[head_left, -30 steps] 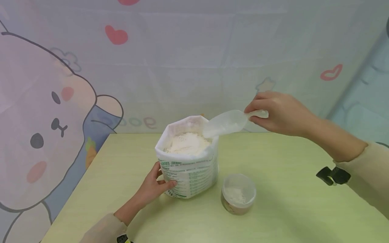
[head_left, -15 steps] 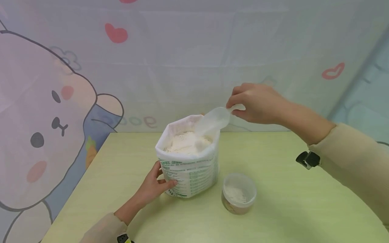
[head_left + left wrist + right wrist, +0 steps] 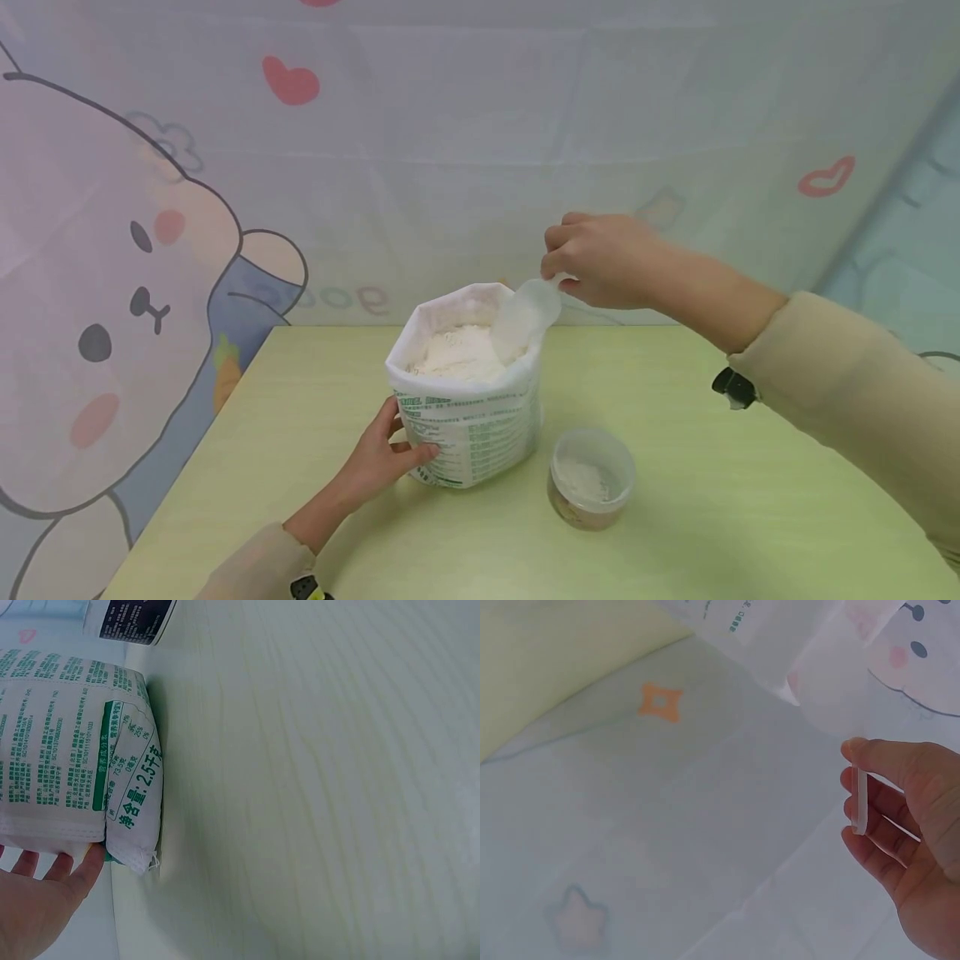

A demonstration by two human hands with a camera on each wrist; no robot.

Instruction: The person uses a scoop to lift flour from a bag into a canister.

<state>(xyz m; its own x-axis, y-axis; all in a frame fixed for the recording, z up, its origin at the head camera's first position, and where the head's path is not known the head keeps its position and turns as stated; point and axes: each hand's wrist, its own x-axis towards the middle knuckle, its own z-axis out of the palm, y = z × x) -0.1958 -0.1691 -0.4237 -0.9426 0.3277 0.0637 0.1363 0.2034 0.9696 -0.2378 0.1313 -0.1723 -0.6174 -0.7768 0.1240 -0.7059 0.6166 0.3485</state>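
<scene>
A white bag of flour (image 3: 480,433) with green print stands upright in the head view, its top open on pale flour (image 3: 457,354). My left hand (image 3: 386,458) holds its lower left side, thumb on the front and fingers round the edge. A translucent plastic scoop (image 3: 517,321) slants down into the bag's mouth, its tip at the flour near the right rim. My right hand (image 3: 603,258) pinches its handle (image 3: 860,799) between thumb and fingers. Right of the bag sits a clear round tub (image 3: 588,512) with some white powder inside.
Both containers stand on a pale yellow-green table (image 3: 720,450). Behind its far edge hangs a printed cloth (image 3: 480,167) with a cartoon animal and hearts. In the left wrist view, a dark label (image 3: 139,621) shows on the tub beyond the bag.
My right hand has moved left with the scoop, which has gone from over the bag's right rim down to the flour, tilting steeper. The left hand, bag and tub have stayed put.
</scene>
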